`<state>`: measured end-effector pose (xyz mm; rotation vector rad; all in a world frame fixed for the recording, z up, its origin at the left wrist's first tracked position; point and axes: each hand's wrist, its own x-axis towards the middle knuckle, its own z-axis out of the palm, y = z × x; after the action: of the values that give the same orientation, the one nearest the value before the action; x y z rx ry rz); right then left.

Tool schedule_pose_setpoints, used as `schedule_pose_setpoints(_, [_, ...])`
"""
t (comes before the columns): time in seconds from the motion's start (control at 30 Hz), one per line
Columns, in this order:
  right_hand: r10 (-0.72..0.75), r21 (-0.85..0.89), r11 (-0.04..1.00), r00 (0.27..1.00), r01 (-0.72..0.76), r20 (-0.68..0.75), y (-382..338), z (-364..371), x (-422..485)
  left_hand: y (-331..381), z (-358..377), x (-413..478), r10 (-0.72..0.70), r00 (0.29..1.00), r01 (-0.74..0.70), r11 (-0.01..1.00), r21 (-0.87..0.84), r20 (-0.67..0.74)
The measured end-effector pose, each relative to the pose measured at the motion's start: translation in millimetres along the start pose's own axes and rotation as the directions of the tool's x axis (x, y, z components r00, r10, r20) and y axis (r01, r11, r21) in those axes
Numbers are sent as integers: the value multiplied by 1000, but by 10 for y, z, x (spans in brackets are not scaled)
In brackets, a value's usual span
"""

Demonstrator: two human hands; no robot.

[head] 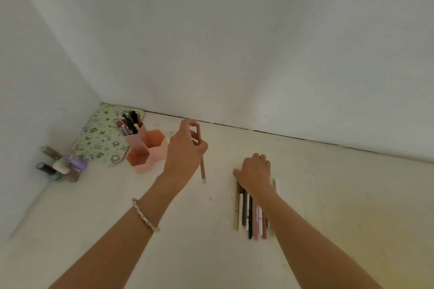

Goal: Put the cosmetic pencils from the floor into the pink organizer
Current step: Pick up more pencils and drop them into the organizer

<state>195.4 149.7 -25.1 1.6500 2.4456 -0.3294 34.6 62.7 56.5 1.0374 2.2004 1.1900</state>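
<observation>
Overhead, we hold one slim brown pencil (201,157), pale-capped, pinched upright in our left hand (185,148) beside the pink organizer (146,148). Our right hand (254,171) rests flat, fingers together, atop the floor pencils (250,213): brown, black, white, pink.

Head-worn wide-angle view, looking forward and down into a room corner

It sits above both forearms, near the floor (211,253), facing the white wall (234,42); only one view is given
</observation>
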Motion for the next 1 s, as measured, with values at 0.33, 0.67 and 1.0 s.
schedule_pose_setpoints(0.33, [200, 918, 392, 970, 52, -141, -627, -738, 269, -94, -946, 550, 297, 929, -216, 919, 331, -219])
schedule_pose_setpoints(0.67, [266, 913, 210, 878, 350, -398, -1192, -1159, 164, -441, -957, 863, 199, 974, -196, 498, 845, 108])
schedule_pose_setpoints(1.0, [-61, 840, 454, 951, 297, -303, -1826, -726, 213, -129, -1424, 887, 417, 900, -272, 769, 579, -130])
